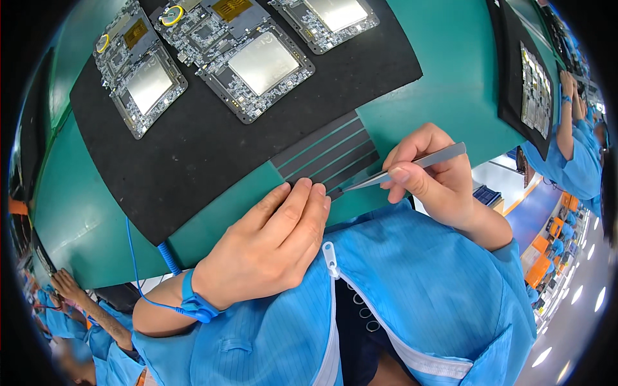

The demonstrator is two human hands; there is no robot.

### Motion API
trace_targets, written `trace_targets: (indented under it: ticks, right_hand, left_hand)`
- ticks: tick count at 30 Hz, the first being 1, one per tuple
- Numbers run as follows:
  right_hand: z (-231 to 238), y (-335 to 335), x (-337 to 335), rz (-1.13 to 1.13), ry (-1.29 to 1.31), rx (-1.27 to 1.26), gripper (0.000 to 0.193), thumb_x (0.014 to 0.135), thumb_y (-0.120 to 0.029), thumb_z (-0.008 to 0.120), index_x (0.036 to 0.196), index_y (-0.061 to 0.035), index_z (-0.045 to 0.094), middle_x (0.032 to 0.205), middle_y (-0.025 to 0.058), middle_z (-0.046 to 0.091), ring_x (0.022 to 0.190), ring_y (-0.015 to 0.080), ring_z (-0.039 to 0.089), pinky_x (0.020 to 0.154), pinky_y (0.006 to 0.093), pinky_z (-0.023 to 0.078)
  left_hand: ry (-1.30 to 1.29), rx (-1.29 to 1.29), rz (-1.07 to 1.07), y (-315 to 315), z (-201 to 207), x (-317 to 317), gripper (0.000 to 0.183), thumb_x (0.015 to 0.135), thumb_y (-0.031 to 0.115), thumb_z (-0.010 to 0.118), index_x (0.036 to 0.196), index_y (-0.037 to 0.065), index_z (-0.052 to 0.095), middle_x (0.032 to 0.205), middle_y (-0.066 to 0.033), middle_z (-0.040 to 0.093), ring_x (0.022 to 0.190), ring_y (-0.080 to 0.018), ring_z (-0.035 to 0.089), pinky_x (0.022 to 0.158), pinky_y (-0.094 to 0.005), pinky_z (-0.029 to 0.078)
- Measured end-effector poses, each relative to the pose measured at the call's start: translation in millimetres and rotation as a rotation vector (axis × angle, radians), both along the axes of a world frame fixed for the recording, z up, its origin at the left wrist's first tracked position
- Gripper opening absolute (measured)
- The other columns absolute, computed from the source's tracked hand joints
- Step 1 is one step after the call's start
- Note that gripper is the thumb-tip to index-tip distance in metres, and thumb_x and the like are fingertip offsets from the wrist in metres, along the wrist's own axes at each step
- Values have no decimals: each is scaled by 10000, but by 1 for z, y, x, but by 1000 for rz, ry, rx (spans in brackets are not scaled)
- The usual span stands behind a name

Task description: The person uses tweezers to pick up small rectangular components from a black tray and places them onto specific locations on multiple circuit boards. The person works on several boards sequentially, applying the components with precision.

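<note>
My right hand point(438, 177) pinches a pair of silver tweezers point(421, 161), its tips pointing left and down. Those tips meet a small dark piece point(336, 193) beside the fingertips of my left hand point(273, 238). That left hand lies palm down with its fingers stretched out, pressing on the near end of a sheet of dark grey strips point(331, 151). Narrow green gaps part the strips. Whether the left fingertips hold anything beneath them is hidden. A blue wrist strap point(196, 299) circles my left wrist.
Several circuit boards with silver shields, one a large board point(257, 67), lie on a black mat point(193, 161) over the green table point(444, 71). Another board point(535, 93) is at the far right. A coiled blue cord point(168, 258) crosses the table's near edge. Other people work on both sides.
</note>
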State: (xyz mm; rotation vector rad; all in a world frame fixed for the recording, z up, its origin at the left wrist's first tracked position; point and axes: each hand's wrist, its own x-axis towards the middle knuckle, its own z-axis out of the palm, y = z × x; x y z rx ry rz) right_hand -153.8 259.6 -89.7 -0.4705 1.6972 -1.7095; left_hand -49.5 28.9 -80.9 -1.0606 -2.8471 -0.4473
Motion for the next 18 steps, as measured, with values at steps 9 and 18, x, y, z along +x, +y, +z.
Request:
trace_targets:
  ticks: [9, 18]
  right_hand:
    - [-2, 0, -3, -68, -202, -186, 158, 909, -80, 571, 987, 7, 465, 801, 91, 587, 581, 96, 580, 541, 206, 490]
    - [14, -63, -134, -263, 18, -289, 144, 962, -196, 475, 946, -53, 469, 692, 99, 594, 443, 76, 467, 429, 201, 357]
  left_hand:
    - [58, -13, -28, 4, -1, -4, 195, 745, 44, 657, 916, -49, 656, 983, -137, 643, 960, -271, 620, 834, -349, 520]
    - [262, 59, 315, 5, 19, -93, 366, 673, 86, 705, 1015, -20, 629, 1030, -144, 628, 945, -269, 606, 773, -349, 507]
